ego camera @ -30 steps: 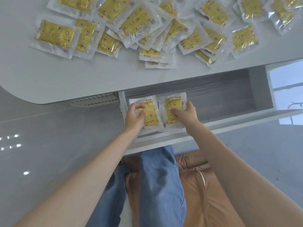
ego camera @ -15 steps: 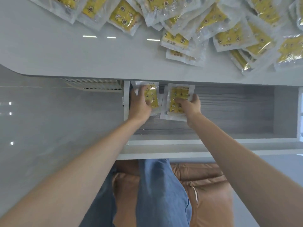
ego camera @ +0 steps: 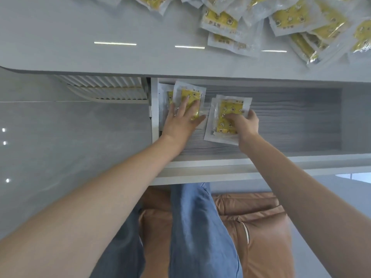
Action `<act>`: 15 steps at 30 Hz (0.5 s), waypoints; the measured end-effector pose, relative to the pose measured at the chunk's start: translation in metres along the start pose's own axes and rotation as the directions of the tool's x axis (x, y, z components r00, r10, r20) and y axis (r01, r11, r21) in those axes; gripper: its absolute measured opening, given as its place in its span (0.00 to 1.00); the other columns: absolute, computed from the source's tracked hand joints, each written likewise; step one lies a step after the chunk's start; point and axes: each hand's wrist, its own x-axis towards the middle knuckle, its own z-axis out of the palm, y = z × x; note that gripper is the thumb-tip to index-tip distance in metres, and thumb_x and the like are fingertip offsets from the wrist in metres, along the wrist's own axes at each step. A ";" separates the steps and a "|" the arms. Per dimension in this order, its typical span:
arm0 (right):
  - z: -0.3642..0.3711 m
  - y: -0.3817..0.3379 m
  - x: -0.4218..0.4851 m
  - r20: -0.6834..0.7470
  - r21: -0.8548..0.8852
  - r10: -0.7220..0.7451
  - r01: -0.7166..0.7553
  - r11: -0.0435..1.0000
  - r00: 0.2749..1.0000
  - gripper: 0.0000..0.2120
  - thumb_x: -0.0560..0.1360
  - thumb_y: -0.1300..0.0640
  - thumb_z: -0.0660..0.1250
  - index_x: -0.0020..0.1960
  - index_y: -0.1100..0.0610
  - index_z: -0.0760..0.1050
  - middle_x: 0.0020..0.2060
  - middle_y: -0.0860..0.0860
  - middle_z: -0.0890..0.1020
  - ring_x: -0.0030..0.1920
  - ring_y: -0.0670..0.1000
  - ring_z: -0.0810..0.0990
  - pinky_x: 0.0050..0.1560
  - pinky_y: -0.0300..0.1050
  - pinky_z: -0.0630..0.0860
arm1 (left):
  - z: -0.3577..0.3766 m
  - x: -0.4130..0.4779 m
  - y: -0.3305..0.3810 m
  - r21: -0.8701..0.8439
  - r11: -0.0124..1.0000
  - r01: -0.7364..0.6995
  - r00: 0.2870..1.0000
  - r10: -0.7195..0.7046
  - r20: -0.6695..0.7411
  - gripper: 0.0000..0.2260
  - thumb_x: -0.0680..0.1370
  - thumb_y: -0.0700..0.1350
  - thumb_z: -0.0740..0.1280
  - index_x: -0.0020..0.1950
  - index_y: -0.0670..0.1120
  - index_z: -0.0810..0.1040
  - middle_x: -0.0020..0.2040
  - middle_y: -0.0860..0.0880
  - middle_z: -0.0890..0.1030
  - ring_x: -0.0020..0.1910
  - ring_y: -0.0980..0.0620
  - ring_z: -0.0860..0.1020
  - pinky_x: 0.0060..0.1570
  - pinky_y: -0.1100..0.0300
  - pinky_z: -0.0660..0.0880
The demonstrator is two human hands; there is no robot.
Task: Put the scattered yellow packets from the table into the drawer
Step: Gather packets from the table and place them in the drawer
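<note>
An open drawer (ego camera: 291, 125) with a grey wood-grain floor sits under the white table (ego camera: 100, 27). In its back left corner lies a yellow packet (ego camera: 193, 95) in clear wrap, and my left hand (ego camera: 180, 119) rests flat on it with straight fingers. Another packet edge (ego camera: 165, 97) shows beneath it at the left wall. To the right, my right hand (ego camera: 243, 121) grips a second small stack of yellow packets (ego camera: 228, 109) near the drawer floor, fingers curled over its right side. Several more yellow packets (ego camera: 281, 19) lie scattered on the table's far right.
The drawer's right half is bare wood grain. Its white front panel (ego camera: 261, 167) runs across below my wrists. A ribbed white vent (ego camera: 104, 87) sits left of the drawer. My blue-jeaned legs (ego camera: 196, 227) rest on a brown leather seat (ego camera: 261, 227).
Both hands moved deeper into the drawer with their packets. My left hand opened and flattened on its packet in the back left corner; my right hand still holds its stack.
</note>
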 end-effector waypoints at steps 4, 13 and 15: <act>0.009 0.000 0.003 0.040 0.017 -0.012 0.012 1.000 0.999 0.31 0.71 0.63 0.70 0.71 0.58 0.63 0.58 0.53 0.78 0.47 0.50 0.79 0.50 0.43 0.75 | 0.005 -0.004 0.000 0.027 0.997 0.079 0.996 -0.078 -0.034 0.43 0.72 0.34 0.69 0.78 0.49 0.46 0.78 0.42 0.38 0.76 0.38 0.38 0.73 0.41 0.49; 0.041 0.000 0.002 0.083 -0.247 -0.283 0.295 0.923 0.956 0.28 0.74 0.63 0.67 0.72 0.55 0.64 0.63 0.49 0.75 0.58 0.46 0.74 0.56 0.38 0.72 | 0.012 -0.013 -0.008 0.244 0.951 0.189 0.979 -0.161 -0.127 0.33 0.79 0.44 0.62 0.77 0.40 0.45 0.77 0.37 0.48 0.74 0.33 0.53 0.73 0.41 0.44; 0.043 0.003 0.000 0.072 -0.382 -0.334 0.335 0.861 0.940 0.35 0.72 0.62 0.68 0.76 0.53 0.58 0.69 0.50 0.69 0.67 0.52 0.67 0.63 0.42 0.68 | 0.007 -0.016 -0.011 0.285 0.943 0.175 0.983 -0.152 -0.103 0.35 0.79 0.44 0.63 0.77 0.40 0.44 0.77 0.35 0.49 0.74 0.33 0.57 0.73 0.43 0.43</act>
